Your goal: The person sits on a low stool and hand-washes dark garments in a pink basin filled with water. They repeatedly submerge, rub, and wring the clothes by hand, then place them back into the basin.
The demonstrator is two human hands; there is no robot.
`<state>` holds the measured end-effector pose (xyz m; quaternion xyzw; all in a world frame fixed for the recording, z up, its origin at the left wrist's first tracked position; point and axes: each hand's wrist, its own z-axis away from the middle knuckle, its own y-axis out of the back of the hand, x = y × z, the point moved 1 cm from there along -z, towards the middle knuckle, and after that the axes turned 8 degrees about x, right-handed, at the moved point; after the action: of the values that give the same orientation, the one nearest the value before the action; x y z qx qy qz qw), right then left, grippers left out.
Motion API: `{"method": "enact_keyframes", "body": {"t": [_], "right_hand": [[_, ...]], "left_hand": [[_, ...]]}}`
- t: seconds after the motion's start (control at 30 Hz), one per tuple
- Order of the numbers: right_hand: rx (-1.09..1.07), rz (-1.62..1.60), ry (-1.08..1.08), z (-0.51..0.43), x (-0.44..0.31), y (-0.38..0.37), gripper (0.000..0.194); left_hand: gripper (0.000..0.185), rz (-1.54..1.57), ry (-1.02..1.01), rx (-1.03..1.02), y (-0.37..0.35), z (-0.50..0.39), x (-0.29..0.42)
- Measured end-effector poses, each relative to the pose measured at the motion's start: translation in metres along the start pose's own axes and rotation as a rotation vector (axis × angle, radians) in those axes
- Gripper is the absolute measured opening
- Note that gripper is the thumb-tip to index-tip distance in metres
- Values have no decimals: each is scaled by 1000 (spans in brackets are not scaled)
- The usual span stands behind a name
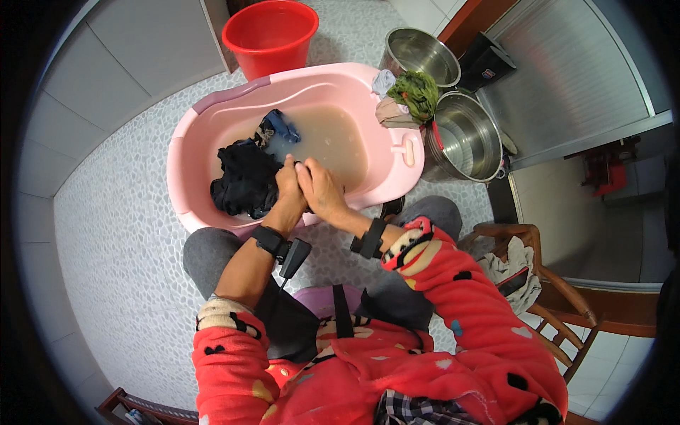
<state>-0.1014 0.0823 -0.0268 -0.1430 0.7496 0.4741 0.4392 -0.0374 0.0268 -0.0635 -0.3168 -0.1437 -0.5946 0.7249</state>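
A pink plastic tub with murky water stands before me. Dark wet cloth is heaped at its left side, and a blue piece of cloth lies partly in the water behind it. My left hand and my right hand meet over the tub's near side, right of the heap. Both are closed on black cloth, of which only a little shows between the fingers; the rest is hidden by the hands. Green cloth and a beige cloth rest on the tub's right rim.
A red plastic basin stands behind the tub. Two metal pots stand on the right, near black boots and a sliding door. A wooden chair at the right holds a light cloth and a phone.
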Motion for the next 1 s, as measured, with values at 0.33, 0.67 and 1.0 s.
{"method": "enact_keyframes", "body": {"t": [0.33,0.67,1.0], "right_hand": [[62,-33,-31,5,-4,5,31],[141,-32,-74,-1,1,8,32],[41,260,-113,-28,33,21,42]], "left_hand": [[44,-34,-6,-18,-2,0,2],[39,-50,-75,-20,-2,6,1],[46,-143,98,-86,7,9,2]]}}
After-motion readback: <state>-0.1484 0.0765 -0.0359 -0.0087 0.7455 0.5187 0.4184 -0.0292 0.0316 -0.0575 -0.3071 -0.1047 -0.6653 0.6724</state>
